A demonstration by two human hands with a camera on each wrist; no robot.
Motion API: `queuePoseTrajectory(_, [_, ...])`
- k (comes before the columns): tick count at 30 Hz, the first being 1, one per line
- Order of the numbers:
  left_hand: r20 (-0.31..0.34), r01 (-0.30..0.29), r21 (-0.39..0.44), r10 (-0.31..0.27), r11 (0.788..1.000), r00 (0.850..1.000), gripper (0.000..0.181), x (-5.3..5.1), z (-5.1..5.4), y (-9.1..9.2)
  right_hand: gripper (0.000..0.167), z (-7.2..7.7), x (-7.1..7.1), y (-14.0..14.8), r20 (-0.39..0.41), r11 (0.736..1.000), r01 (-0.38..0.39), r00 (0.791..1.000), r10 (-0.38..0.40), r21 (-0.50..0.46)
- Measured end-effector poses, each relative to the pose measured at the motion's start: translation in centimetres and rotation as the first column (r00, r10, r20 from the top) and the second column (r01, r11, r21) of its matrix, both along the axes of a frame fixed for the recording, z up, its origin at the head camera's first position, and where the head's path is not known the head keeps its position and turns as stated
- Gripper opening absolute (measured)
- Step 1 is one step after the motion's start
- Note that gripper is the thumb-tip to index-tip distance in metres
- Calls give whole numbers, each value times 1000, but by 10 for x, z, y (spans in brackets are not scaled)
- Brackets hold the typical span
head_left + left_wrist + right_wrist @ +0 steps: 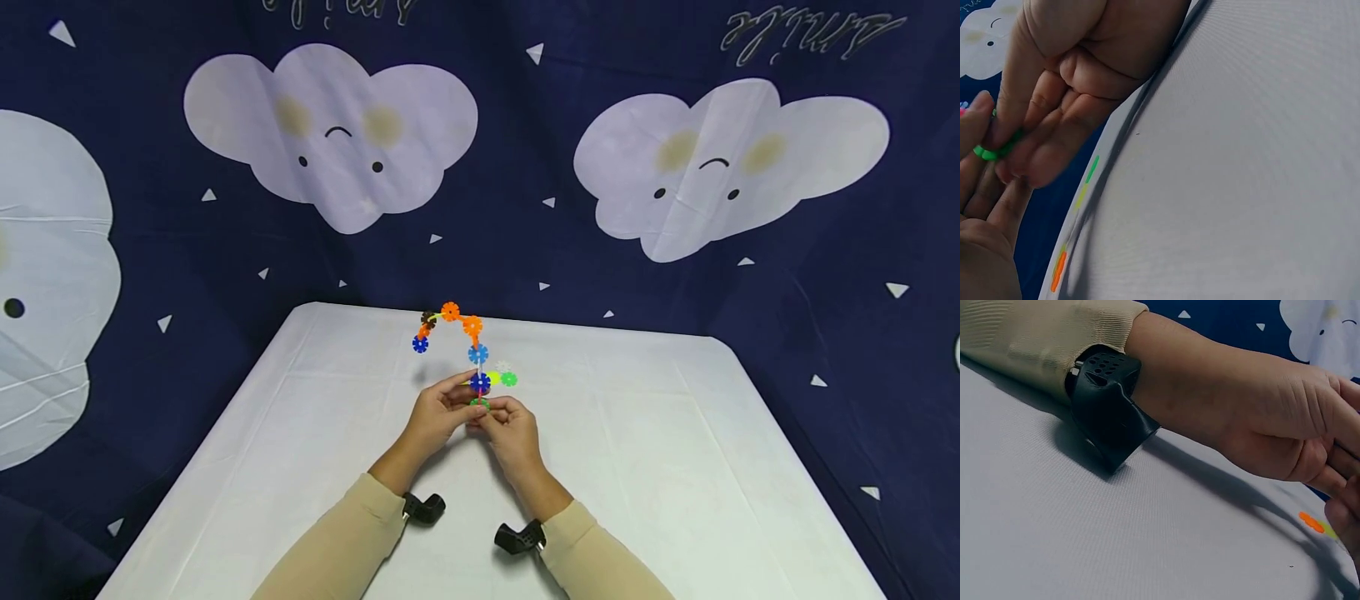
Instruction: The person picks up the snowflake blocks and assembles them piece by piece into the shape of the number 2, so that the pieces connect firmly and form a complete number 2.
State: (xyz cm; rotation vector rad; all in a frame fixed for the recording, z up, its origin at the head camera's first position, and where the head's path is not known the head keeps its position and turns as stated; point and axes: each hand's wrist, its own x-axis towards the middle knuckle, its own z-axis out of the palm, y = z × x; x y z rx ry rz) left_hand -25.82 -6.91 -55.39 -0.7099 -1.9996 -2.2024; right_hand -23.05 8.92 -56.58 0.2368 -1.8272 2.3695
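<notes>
My left hand point(437, 412) and right hand point(513, 425) meet above the table, fingertips together. Both pinch a small green notched plastic disc point(480, 405) at the near end of a string of interlocking discs; fingers partly cover this green disc point(988, 153) in the left wrist view. From there the string runs through a dark blue disc point(480, 382), a light blue disc point(477, 353) and orange discs point(472, 325). It bends left past a black disc point(428, 320) to a blue disc point(420, 343).
Just beyond my hands appear a green disc point(509, 379), a yellow disc point(492, 377) and a white disc point(502, 367). An orange disc point(1311, 522) shows low in the right wrist view. A white-covered table point(637, 467) stands before a dark blue cloud-patterned cloth point(517, 242).
</notes>
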Motion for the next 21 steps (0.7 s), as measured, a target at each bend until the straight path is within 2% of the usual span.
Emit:
queuePoseTrajectory(5, [-11,-36,-53,35,998,999,56,1,1,-1,14,-2,0,1,-13,992,-2,1000,4,127])
queuePoseTrajectory(8, [-26,-37,-52,36,998,999,55,0,-1,-2,13,0,1,1,-15,987,-5,1000,8,160])
queuePoseTrajectory(15, [-13,-49,-37,49,998,999,49,0,0,-1,10,1,2,1,-7,991,-27,1000,28,130])
queuePoseTrajectory(21, [-38,-120,-57,118,991,992,46,1,2,-1,16,2,1,1,19,993,-40,999,38,110])
